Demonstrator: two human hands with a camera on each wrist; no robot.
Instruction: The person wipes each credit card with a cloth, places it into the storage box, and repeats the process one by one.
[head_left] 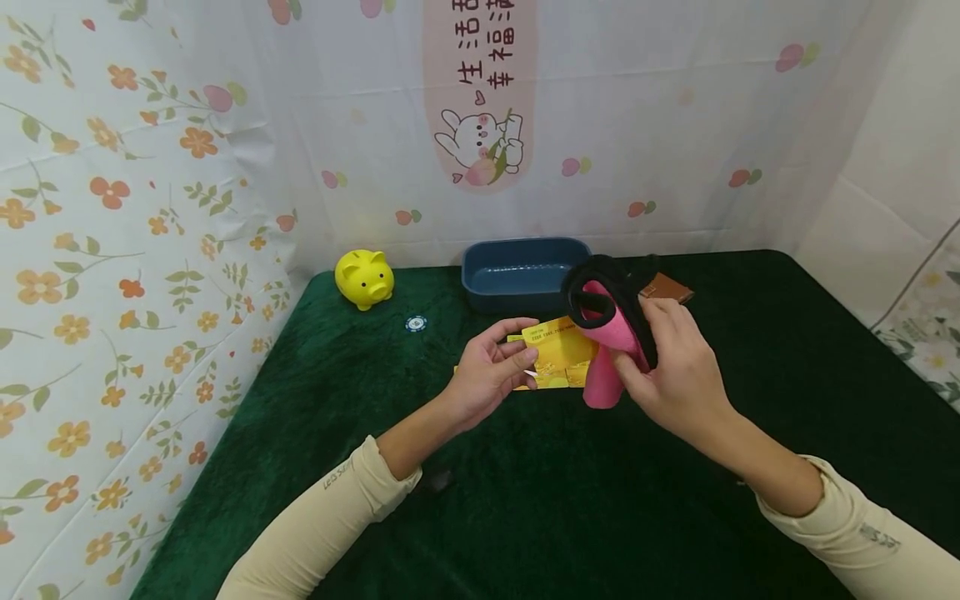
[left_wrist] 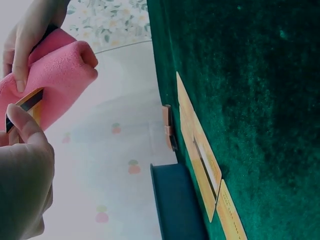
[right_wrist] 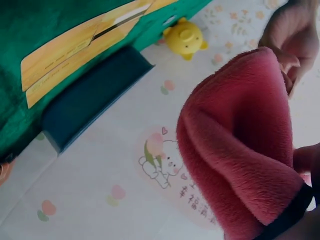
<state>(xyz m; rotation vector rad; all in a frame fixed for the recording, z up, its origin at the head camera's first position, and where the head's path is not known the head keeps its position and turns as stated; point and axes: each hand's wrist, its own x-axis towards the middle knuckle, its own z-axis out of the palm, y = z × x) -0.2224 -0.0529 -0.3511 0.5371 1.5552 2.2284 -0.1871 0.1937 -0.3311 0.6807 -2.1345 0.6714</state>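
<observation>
In the head view my left hand [head_left: 487, 367] pinches a yellow bank card [head_left: 553, 340] by its left end, thumb in front. The left wrist view shows the card's dark stripe [left_wrist: 33, 100] beside the cloth. My right hand [head_left: 682, 367] grips a folded pink cloth with a black edge [head_left: 617, 327], held against the card's right end. Below them, several more gold cards [head_left: 551, 383] lie on the green tablecloth; the hands and cloth partly hide them. In the right wrist view the fuzzy cloth [right_wrist: 235, 135] covers the held card.
A blue rectangular bin [head_left: 525, 292] stands at the back middle of the table. Left of it are a yellow piggy bank [head_left: 364, 279] and a blue and white poker chip [head_left: 416, 323]. A brown leather item [head_left: 666, 287] lies behind the cloth. Patterned curtains [head_left: 337, 125] border the table.
</observation>
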